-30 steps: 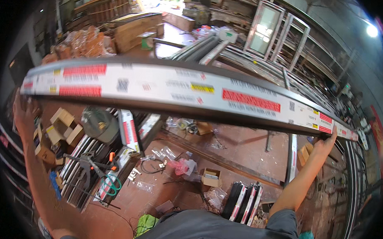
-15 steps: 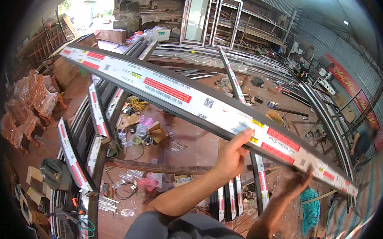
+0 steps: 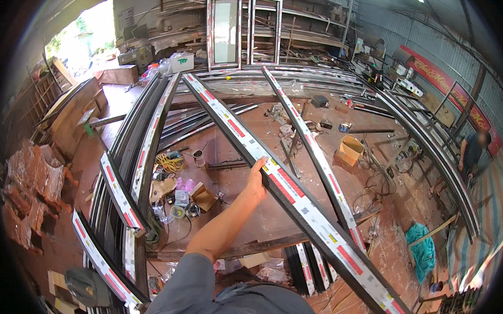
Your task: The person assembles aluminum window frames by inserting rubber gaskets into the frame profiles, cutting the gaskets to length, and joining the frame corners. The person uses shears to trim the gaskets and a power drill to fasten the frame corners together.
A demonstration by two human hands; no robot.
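A long dark metal profile [image 3: 310,214], its upper face covered with white-and-red protective film, runs slantwise from the far middle down to the lower right. My left hand [image 3: 256,182] grips its near-left edge about midway, thumb on the film and fingers underneath, mostly hidden. My right hand is out of the picture, and the profile's near end reaches the lower rim. To the right of it lies a similar profile [image 3: 313,148], at a steeper slant. Another filmed profile [image 3: 153,134] stretches away on the left, beside a stack of dark profiles [image 3: 119,147].
Two shorter profile pieces [image 3: 120,188] lie at the left. Cardboard boxes [image 3: 350,149], yellow cord [image 3: 170,162] and plastic bags are strewn over the red floor. Upright framed panels [image 3: 224,31] stand at the back. Another person [image 3: 473,151] is at the far right.
The held profile has swung to a steeper slant and gone lower, its far end moving right. My left hand has shifted left and farther away along it. My right hand has left the view.
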